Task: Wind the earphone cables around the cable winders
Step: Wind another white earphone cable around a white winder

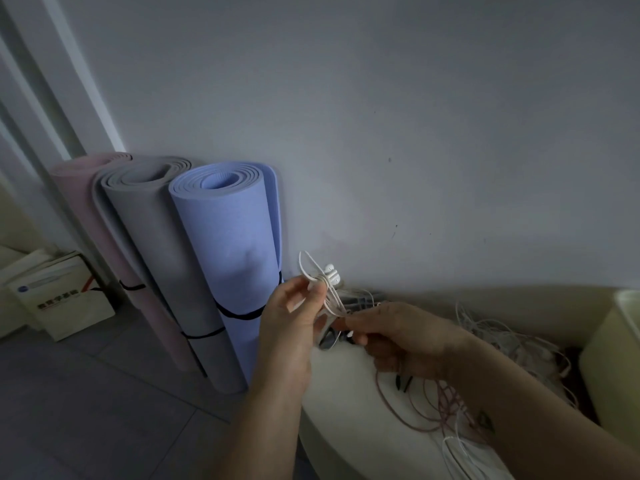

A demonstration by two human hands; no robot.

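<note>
While three rolled mats (221,258) stand by the wall, we work at the white table (346,393). On it lies a big tangle of white cables (502,337), too mixed up to count, and one pink cable (429,407). None of these look wound, so we think most of the job is left.

Our two hands are up over the table edge. Our left hand (294,313) pinches the looped cable (330,299) between thumb and fingertips. Our right hand (401,337) curls its fingers and pinches the low end of the loops. This one cable looks nearly wound. Two earbuds (331,273) poke out on top. One gray piece (329,337) under the loops may be a winder, but we cannot tell.
</note>
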